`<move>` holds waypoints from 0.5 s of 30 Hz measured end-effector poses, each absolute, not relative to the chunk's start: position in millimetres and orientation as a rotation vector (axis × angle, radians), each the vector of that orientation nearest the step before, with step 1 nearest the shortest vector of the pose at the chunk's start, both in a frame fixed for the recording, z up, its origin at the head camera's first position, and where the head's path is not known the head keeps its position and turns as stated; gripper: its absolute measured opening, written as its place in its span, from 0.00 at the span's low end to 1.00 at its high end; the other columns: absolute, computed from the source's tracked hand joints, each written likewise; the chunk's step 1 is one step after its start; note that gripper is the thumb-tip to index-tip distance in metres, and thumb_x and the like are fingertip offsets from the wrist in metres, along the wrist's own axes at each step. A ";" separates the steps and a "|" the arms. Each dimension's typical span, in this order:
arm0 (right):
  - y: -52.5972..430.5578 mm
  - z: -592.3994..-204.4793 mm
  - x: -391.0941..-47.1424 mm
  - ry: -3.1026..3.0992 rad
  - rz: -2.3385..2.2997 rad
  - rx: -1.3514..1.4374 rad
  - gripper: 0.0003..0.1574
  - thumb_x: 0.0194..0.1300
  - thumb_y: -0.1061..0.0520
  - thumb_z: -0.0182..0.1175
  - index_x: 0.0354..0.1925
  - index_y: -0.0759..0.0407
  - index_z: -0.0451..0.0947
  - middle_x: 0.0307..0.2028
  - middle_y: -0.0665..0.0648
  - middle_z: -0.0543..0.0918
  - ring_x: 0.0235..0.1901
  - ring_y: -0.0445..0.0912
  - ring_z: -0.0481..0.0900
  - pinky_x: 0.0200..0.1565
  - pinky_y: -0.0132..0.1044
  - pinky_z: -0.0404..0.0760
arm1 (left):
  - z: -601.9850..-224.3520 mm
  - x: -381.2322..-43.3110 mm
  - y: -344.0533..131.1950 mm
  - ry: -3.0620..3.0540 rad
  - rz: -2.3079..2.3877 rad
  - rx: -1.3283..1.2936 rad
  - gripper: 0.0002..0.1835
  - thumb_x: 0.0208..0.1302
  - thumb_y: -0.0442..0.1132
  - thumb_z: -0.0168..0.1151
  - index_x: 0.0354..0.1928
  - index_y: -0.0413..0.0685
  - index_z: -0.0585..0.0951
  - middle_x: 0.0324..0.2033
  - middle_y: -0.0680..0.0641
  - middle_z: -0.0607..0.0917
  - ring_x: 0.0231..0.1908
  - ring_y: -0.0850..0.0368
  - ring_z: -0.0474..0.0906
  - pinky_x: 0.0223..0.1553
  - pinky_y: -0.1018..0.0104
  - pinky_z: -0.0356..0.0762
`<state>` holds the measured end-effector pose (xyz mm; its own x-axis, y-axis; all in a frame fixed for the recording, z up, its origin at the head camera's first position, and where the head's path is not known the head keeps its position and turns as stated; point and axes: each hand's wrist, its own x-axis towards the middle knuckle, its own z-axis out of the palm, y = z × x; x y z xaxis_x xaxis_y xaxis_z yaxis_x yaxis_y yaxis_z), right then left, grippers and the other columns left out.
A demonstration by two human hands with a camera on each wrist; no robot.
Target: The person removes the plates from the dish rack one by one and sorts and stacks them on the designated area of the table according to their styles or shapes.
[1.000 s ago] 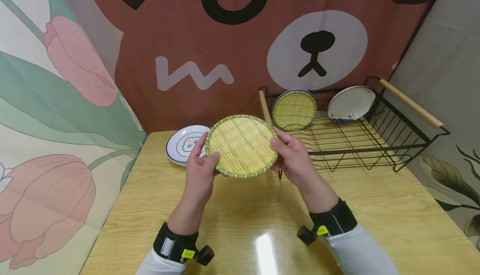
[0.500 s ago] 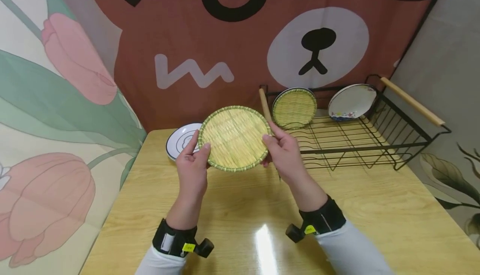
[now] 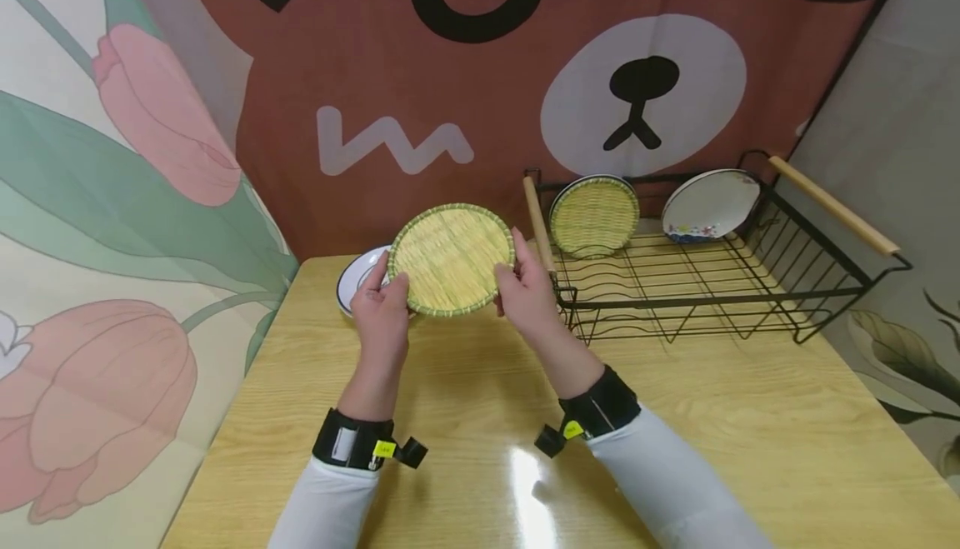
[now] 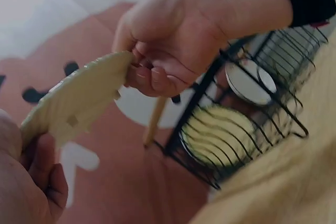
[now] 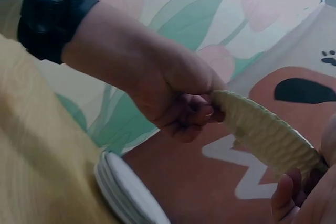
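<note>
A round, shallow woven bamboo tray (image 3: 452,259) is held up above the table, its yellow-green face tilted toward me. My left hand (image 3: 381,303) pinches its left rim, thumb on the face and fingers behind. At the right rim my right hand (image 3: 528,291) pinches it the same way. Both wrist views show the tray edge-on between the two hands, fingers curled beneath it. Behind the left hand lies a stack of white plates (image 3: 352,281) with dark blue rims, partly hidden by hand and tray. The right wrist view shows the stacked plates (image 5: 128,187) from the side.
A black wire dish rack (image 3: 705,299) with wooden handles stands at the back right. In it lean another woven tray (image 3: 596,217), with a dark-rimmed plate behind it, and a white floral dish (image 3: 711,206). The wooden table (image 3: 465,449) meets a printed cloth backdrop (image 3: 360,57).
Both hands have carried the woven tray leftward and slightly up and away, from near the rack's handle to over the edge of the plate stack. The grips are unchanged.
</note>
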<state>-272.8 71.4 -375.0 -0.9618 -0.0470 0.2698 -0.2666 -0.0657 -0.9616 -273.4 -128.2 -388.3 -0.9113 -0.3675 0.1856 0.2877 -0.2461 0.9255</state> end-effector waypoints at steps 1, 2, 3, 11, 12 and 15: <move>68.7 -378.6 -276.1 -2.042 2.158 0.323 0.44 0.77 0.61 0.47 0.83 0.45 0.44 0.17 0.47 0.64 0.13 0.41 0.66 0.20 0.33 0.75 | -392.3 -279.1 -128.3 -1.612 -2.191 0.115 0.29 0.71 0.32 0.57 0.74 0.41 0.70 0.27 0.56 0.89 0.28 0.66 0.85 0.29 0.73 0.84; 66.3 -382.5 -279.5 -2.054 2.149 0.301 0.44 0.77 0.60 0.47 0.83 0.44 0.43 0.17 0.48 0.64 0.13 0.40 0.65 0.19 0.34 0.75 | -396.7 -285.1 -128.1 -1.612 -2.195 0.133 0.29 0.71 0.32 0.57 0.73 0.42 0.71 0.25 0.55 0.88 0.25 0.66 0.82 0.26 0.74 0.81; 64.8 -386.2 -282.9 -2.074 2.137 0.284 0.45 0.78 0.60 0.47 0.83 0.43 0.41 0.17 0.49 0.64 0.13 0.40 0.65 0.20 0.34 0.75 | -401.1 -290.7 -127.4 -1.599 -2.209 0.147 0.29 0.71 0.32 0.57 0.73 0.42 0.71 0.26 0.55 0.88 0.26 0.67 0.83 0.26 0.75 0.81; 63.1 -422.6 -318.4 -2.210 1.994 0.142 0.42 0.80 0.57 0.43 0.84 0.50 0.39 0.83 0.52 0.46 0.79 0.46 0.52 0.79 0.47 0.58 | -437.8 -328.3 -121.8 -1.766 -2.105 0.247 0.29 0.70 0.36 0.56 0.73 0.44 0.72 0.14 0.58 0.78 0.12 0.65 0.68 0.15 0.73 0.69; 63.5 -427.9 -323.1 -2.208 1.996 0.126 0.41 0.80 0.57 0.42 0.83 0.51 0.40 0.83 0.54 0.46 0.80 0.49 0.52 0.79 0.49 0.57 | -441.4 -331.9 -120.5 -1.801 -2.073 0.244 0.29 0.70 0.36 0.56 0.73 0.43 0.71 0.13 0.59 0.77 0.12 0.66 0.68 0.15 0.73 0.69; 64.0 -444.0 -336.5 -2.201 1.967 0.066 0.39 0.80 0.58 0.40 0.83 0.51 0.42 0.83 0.57 0.50 0.76 0.54 0.61 0.78 0.50 0.60 | -452.2 -342.7 -115.9 -1.932 -1.947 0.226 0.29 0.71 0.37 0.55 0.73 0.42 0.71 0.11 0.61 0.75 0.12 0.68 0.70 0.17 0.73 0.71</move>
